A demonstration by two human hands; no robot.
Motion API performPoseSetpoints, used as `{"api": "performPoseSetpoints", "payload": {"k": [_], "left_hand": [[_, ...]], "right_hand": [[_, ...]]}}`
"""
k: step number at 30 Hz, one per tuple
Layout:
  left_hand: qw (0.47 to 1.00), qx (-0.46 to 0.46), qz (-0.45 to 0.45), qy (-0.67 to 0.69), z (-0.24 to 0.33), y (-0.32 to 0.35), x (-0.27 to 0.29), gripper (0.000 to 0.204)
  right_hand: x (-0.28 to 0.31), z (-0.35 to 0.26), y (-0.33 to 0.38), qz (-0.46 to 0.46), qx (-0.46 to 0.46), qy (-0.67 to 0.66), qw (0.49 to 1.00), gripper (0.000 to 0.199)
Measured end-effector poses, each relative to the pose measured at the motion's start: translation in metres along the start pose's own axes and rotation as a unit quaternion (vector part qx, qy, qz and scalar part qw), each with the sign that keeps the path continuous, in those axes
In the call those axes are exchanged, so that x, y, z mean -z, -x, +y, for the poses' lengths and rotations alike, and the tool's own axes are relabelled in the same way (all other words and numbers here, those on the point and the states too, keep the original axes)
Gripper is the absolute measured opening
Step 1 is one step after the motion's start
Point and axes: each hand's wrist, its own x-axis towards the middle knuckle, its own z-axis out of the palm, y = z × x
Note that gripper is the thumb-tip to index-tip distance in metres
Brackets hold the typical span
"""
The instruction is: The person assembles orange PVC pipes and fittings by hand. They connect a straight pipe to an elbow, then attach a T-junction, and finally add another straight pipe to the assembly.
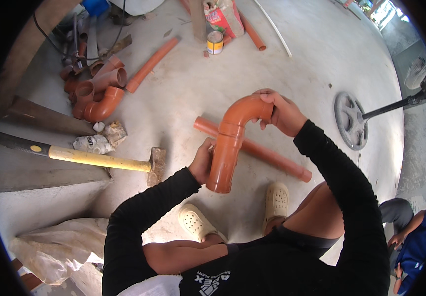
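While a sledgehammer (99, 159) with a yellow handle lay on the concrete floor (301, 64) at the far left, a heap of orange pipe fittings (97, 91) sat behind it, with a crumpled rag (99, 140) between the two. Near them a short length of orange pipe (152, 64) rested at a slant, and further back stood a small tin can (215, 42) beside a printed bag (222, 17). Toward the middle, the left hand (202, 162) was wrapped around the lower, straight socket of an orange pipe elbow (230, 143), its fingers closed on the side of the tube. That elbow was held in the air above a long orange pipe (267, 154) lying on the floor, just beyond two cream clogs (197, 223). At the upper, curved end, the right hand (283, 112) gripped the bend, fingers curled over its mouth. Further right lay a round fan base (351, 120) on its pole, and another person in blue (415, 241) crouched at the edge.
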Motion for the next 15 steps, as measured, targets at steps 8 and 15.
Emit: {"api": "performPoseSetpoints", "payload": {"k": [8, 15], "left_hand": [[0.987, -0.129, 0.058, -0.073, 0.045, 0.042, -0.072, 0.059], [0.972, -0.114, 0.122, 0.163, -0.082, 0.102, -0.129, 0.05]], "right_hand": [[-0.036, -0.067, -0.008, 0.094, 0.1, -0.07, 0.988, 0.041], [-0.087, -0.052, 0.038, 0.094, -0.013, 0.025, 0.995, 0.038]]}}
